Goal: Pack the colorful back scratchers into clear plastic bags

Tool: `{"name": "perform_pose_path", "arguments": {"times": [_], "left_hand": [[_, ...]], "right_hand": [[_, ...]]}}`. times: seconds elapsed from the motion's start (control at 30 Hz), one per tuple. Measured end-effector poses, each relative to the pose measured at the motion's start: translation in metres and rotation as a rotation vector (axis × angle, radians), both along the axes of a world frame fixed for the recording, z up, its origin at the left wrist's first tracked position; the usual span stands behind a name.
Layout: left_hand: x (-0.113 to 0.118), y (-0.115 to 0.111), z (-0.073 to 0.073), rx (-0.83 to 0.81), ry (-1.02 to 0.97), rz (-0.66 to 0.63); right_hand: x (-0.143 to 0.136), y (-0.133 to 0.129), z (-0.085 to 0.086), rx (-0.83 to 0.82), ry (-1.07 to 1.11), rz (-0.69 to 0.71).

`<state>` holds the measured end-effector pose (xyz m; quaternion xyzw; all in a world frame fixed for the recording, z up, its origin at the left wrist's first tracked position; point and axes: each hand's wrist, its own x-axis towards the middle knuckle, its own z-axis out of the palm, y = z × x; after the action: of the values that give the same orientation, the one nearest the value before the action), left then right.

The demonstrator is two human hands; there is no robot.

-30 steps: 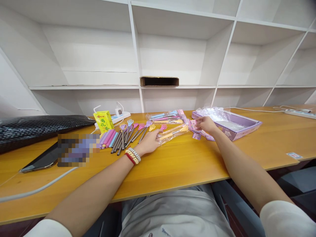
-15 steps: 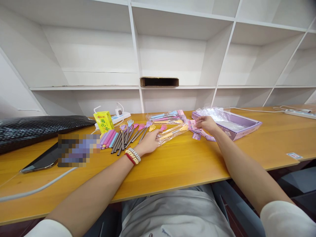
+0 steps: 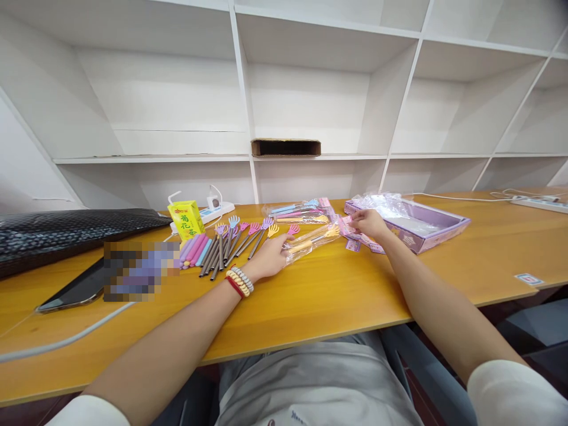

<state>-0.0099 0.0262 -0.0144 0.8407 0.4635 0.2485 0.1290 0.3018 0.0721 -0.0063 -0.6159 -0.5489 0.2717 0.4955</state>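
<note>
My left hand (image 3: 271, 257) is closed on the near-left end of a clear plastic packet (image 3: 313, 242) with a yellow hand-shaped scratcher inside. My right hand (image 3: 369, 223) pinches the pink card end of the same packet. Behind it lie more packets (image 3: 299, 208) with blue, pink and yellow pieces. Left of my left hand, several metal rods with small coloured hand heads (image 3: 234, 222) lie in a fanned row. Beside them is a pile of purple, pink and blue handles (image 3: 194, 251). Small pink and purple cards (image 3: 353, 245) lie under my right hand.
A purple open box (image 3: 439, 234) with crumpled clear plastic (image 3: 386, 206) stands at the right. At the left are a yellow drink carton (image 3: 186, 219), a power strip (image 3: 224, 209), a black bag (image 3: 80, 234), a phone (image 3: 73, 287) and a white cable (image 3: 80, 336).
The yellow scratcher's packet has shifted very slightly between my hands. Both hands keep nearly the same place and hold.
</note>
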Motion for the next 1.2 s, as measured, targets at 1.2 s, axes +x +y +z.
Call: {"name": "perform_pose_path", "arguments": {"times": [1.2], "left_hand": [[0.000, -0.001, -0.005, -0.068, 0.051, -0.165]], "right_hand": [[-0.001, 0.006, -0.005, -0.009, -0.547, -0.031]]}}
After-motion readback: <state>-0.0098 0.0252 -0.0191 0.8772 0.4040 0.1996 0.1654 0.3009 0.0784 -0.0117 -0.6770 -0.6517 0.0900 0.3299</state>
